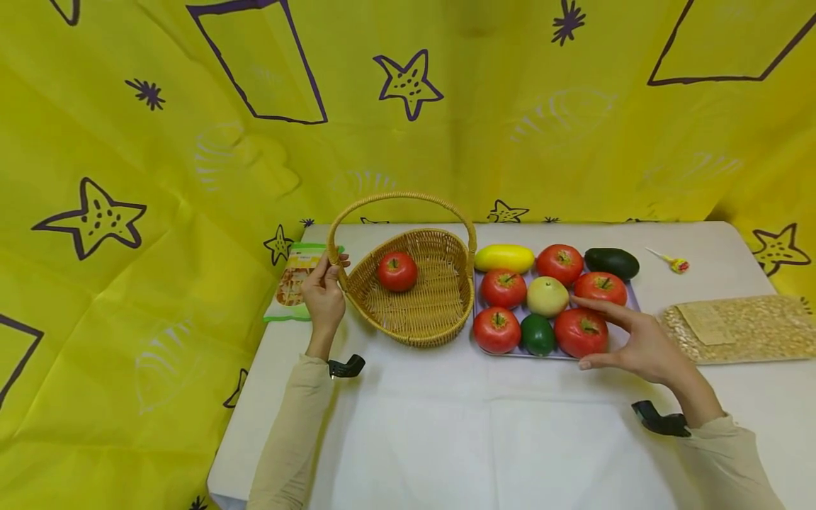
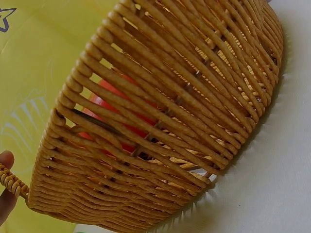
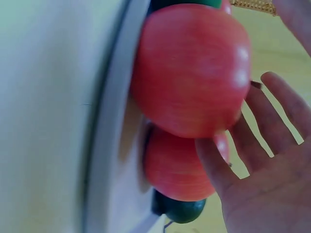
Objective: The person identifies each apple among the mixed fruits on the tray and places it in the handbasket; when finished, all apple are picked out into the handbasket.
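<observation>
My left hand [image 1: 325, 294] grips the handle of a wicker basket [image 1: 417, 338] near its left base; thumb and finger show around the handle [image 2: 13, 183] in the left wrist view. Inside the basket lies one red apple [image 1: 398, 272], seen through the weave in the left wrist view. My right hand [image 1: 644, 347] is spread around the front right apple [image 1: 581, 332] on a lilac tray [image 1: 633, 299], thumb in front and fingers behind. In the right wrist view, the fingers lie right beside this large apple [image 3: 192, 73], not curled around it.
The tray also bears several red apples [image 1: 496, 330], a pale round fruit [image 1: 547, 297], a yellow oblong fruit [image 1: 504, 258] and two dark green fruits [image 1: 537, 335]. A green-edged packet [image 1: 295, 283] lies left, a lollipop [image 1: 678, 265] and a bag of grains [image 1: 758, 329] right.
</observation>
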### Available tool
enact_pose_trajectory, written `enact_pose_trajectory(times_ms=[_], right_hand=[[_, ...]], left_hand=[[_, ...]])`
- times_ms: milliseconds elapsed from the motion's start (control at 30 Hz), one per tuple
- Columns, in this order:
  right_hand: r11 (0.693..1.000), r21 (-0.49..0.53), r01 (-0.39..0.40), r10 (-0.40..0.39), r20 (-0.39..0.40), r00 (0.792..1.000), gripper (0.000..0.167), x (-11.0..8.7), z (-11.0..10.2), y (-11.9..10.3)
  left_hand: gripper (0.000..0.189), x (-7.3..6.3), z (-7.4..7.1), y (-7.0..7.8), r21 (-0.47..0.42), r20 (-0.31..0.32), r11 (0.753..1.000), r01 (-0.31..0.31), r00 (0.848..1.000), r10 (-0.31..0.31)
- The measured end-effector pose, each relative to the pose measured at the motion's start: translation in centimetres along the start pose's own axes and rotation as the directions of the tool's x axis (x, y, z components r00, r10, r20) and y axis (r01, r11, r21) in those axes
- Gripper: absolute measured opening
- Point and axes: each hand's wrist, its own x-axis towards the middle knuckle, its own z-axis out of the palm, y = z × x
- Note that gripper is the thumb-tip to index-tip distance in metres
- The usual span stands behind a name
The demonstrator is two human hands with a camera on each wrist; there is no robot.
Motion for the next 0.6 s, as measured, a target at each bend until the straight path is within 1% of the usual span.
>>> enact_pose_trajectory(times_ms=[33, 100, 267, 333, 467, 600], right_hand=[[1.0, 0.003, -0.008, 0.008, 0.0, 1.0, 0.099, 0.0, 0.1, 0.0], [1.0, 0.03, 0.0, 0.0, -0.007, 1.0, 0.097, 0.0, 0.4, 0.2], [0.99, 0.096, 0.107, -0.103, -0.044, 0.994, 0.095, -0.3, 0.9, 0.9], [0.986, 0.106, 0.13, -0.125, -0.055, 0.991, 0.094, -0.4, 1.0, 1.0], [0.984, 0.118, 0.137, -0.128, -0.074, 0.989, 0.092, -0.5, 1.1, 1.4], [0.981, 0.109, 0.162, -0.152, -0.093, 0.984, 0.09, -0.6, 1.2, 1.8]], left_hand=[[0.033, 0.0, 0.0, 0.0, -0.003, -0.001, 1.0, 0.002, 1.0, -0.002], [0.033, 0.1, -0.1, 0.1, -0.006, -0.001, 1.0, 0.007, 1.0, -0.007], [0.034, -0.1, -0.1, 0.0, -0.016, -0.003, 1.0, 0.02, 1.0, -0.02], [0.034, -0.1, -0.1, -0.1, -0.018, -0.003, 1.0, 0.02, 1.0, -0.02], [0.034, 0.0, -0.2, -0.1, -0.019, -0.001, 1.0, 0.019, 1.0, -0.019], [0.034, -0.1, -0.2, 0.1, -0.024, -0.005, 0.999, 0.03, 1.0, -0.03]])
